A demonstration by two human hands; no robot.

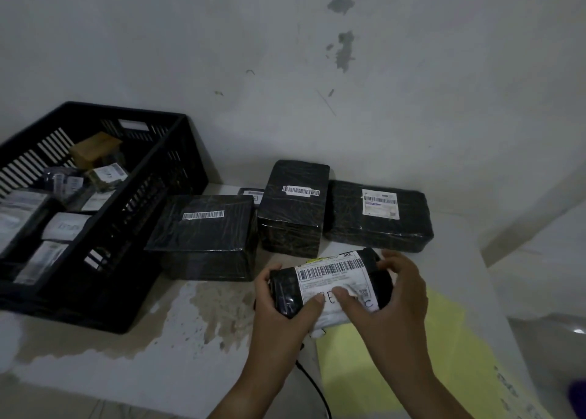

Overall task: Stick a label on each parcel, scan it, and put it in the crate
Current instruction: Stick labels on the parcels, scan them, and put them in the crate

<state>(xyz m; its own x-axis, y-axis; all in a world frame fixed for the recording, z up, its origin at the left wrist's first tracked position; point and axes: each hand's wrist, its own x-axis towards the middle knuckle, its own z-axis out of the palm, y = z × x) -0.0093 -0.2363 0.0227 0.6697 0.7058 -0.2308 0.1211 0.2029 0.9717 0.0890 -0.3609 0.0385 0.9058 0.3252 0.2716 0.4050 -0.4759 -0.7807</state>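
Note:
A small black-wrapped parcel [283, 287] with a white barcode label [333, 276] is held just above the table in front of me. My left hand [285, 310] grips its left end, thumb lying on the label's lower edge. My right hand [393, 295] curls round its right end, thumb pressing on the label. Three bigger black parcels stand behind it: one at the left [203, 237], one in the middle [293, 209], one at the right [377, 215], each with a barcode label. The black slatted crate [152, 215] at the left holds several labelled parcels.
A yellow sheet [412, 364] lies on the stained white table [142, 355] under my right forearm. A black cable [314, 383] runs off the front edge. A small labelled parcel [250, 193] peeks out behind the left one. The wall stands close behind.

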